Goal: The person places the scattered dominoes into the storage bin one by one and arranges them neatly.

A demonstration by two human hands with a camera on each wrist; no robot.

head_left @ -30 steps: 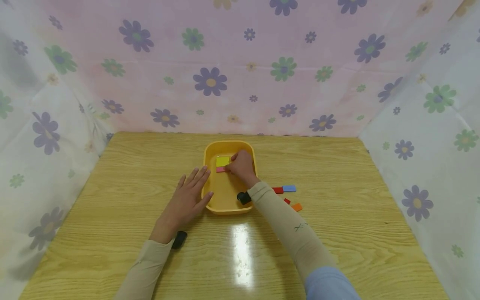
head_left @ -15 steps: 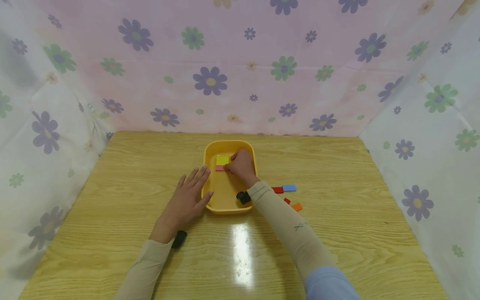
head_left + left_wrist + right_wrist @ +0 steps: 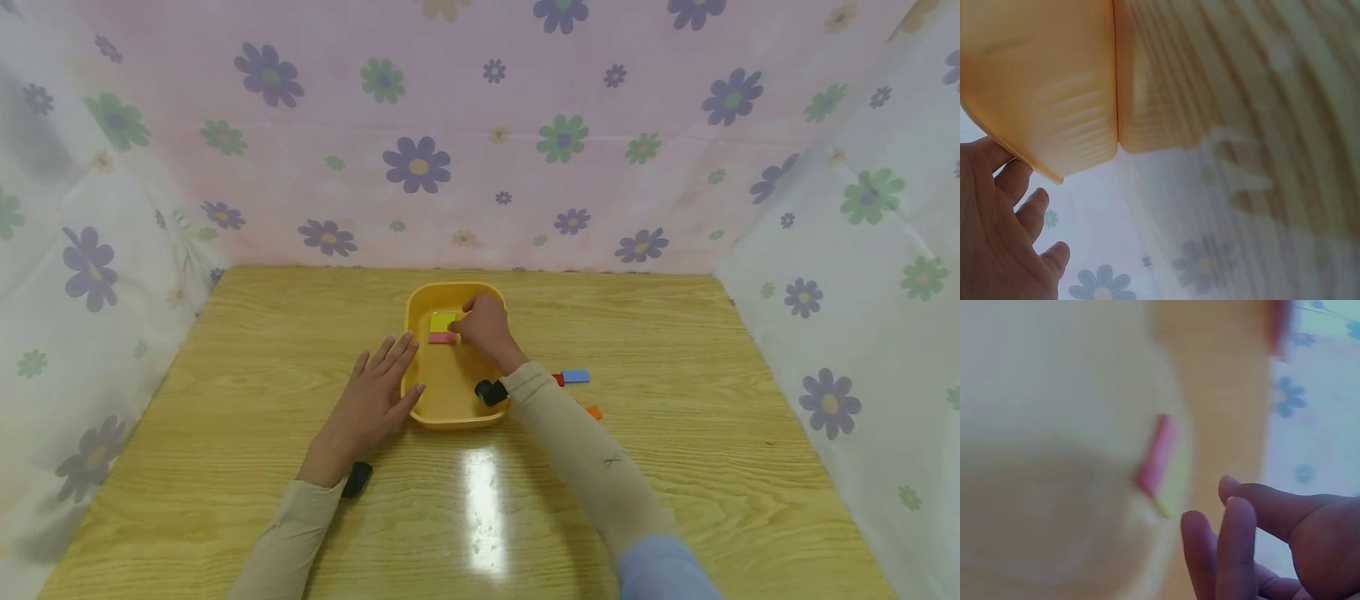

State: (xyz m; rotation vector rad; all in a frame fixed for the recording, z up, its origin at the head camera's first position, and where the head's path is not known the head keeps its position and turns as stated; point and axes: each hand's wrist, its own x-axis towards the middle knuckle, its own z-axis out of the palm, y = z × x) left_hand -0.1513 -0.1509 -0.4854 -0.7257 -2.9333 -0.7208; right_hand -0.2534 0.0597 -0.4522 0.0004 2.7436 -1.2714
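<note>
A yellow plastic tray (image 3: 450, 400) stands on the table. Inside lie a yellow piece (image 3: 442, 321) and, along its near edge, a flat pink piece (image 3: 441, 338). My right hand (image 3: 486, 327) hovers just right of both; the right wrist view shows a gap between its loosely bent fingers (image 3: 1238, 540) and the pieces, with nothing held. My left hand (image 3: 369, 402), fingers spread, rests against the tray's left rim. In the left wrist view its fingertips (image 3: 1013, 178) touch that rim, seen from outside.
To the right of the tray lie a blue piece (image 3: 576, 377), a partly hidden red piece (image 3: 558, 379) and an orange piece (image 3: 595, 412). My right forearm (image 3: 581, 454) passes over this side. Flowered cloth (image 3: 480, 200) rises behind the wooden table (image 3: 300, 308).
My right hand has let go of the pink piece and lifted slightly away. More of the pink piece shows now. The left hand stays at the rim.
</note>
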